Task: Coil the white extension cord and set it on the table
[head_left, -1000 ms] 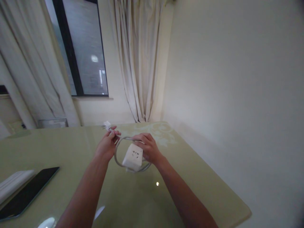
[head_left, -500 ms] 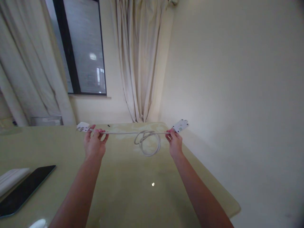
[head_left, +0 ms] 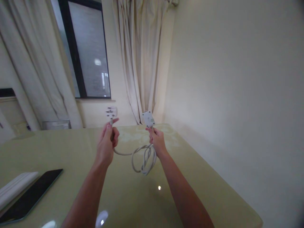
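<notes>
Cord point(head_left: 143, 158) slack over the worktop point(head_left: 71, 148) — both ends raised.
A dark tablet point(head_left: 30, 194) lies far left on the worktop. The left hand point(head_left: 106, 146) is clenched on the cord under the plug point(head_left: 111, 111); the right hand point(head_left: 156, 139) pinches it below the socket block point(head_left: 148, 118). Stretched taut a moment ago, it now sags in loops between the nearer hands.

Glossy, smooth table point(head_left: 71, 148) mirrors lamp glints; above it, matt white plastic plug point(head_left: 111, 112), socket block point(head_left: 148, 118) and smooth cord point(head_left: 142, 158).
</notes>
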Demonstrator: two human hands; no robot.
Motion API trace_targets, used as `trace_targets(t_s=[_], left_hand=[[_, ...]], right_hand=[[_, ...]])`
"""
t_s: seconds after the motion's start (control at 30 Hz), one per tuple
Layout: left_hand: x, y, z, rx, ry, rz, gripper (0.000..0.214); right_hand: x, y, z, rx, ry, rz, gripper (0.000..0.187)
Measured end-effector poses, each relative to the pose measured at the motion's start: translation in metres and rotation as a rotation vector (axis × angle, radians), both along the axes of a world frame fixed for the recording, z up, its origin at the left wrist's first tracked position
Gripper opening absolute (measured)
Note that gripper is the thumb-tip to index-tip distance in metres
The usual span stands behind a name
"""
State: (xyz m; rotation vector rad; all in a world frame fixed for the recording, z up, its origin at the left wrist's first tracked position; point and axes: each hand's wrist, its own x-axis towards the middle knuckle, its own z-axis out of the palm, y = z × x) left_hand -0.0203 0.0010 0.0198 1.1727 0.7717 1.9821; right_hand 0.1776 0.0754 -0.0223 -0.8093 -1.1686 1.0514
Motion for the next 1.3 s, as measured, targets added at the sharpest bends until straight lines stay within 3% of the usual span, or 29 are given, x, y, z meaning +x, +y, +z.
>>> trace_targets(t_s=[0.2, 0.33, 0.43, 0.57, 0.63, 0.77, 0.9, 0.97, 1.13, 1.3], left_hand=[[0.029, 0.004, -0.017, -0.109, 0.256, -0.118, 0.026], [0.038, 0.002, -0.019, -0.125, 0.385, -0.158, 0.029], [0.038, 0.004, -0.022, -0.204, 0.32, -0.192, 0.036], [0.033, 0.013, -0.03, -0.255, 0.296, -0.092, 0.038], [0.03, 0.017, -0.032, -0.277, 0.302, -0.018, 0.043], [0.026, 0.021, -0.035, -0.407, 0.264, 0.027, 0.057], [0.025, 0.018, -0.036, -0.444, 0.195, -0.154, 0.061], [0.027, 0.016, -0.035, -0.401, 0.171, -0.168, 0.058], [0.038, 0.012, -0.03, -0.246, 0.224, 0.107, 0.048], [0.036, 0.007, -0.028, -0.12, 0.354, 0.286, 0.036]], right_hand=[[-0.019, -0.005, -0.007, 0.112, -0.291, 0.013, 0.043], [-0.024, -0.01, 0.001, 0.268, -0.258, 0.16, 0.029], [-0.022, -0.015, 0.01, 0.256, -0.186, 0.252, 0.022], [-0.017, -0.025, 0.018, 0.17, -0.103, 0.385, 0.015], [-0.017, -0.028, 0.019, 0.145, -0.072, 0.424, 0.026], [-0.024, -0.028, 0.014, 0.1, -0.045, 0.356, 0.041], [-0.029, -0.026, 0.011, 0.162, -0.037, 0.354, 0.04], [-0.031, -0.026, 0.011, 0.174, -0.002, 0.354, 0.042], [-0.034, -0.026, 0.014, 0.185, 0.128, 0.284, 0.045], [-0.018, -0.022, 0.022, 0.159, 0.233, 0.029, 0.051]])
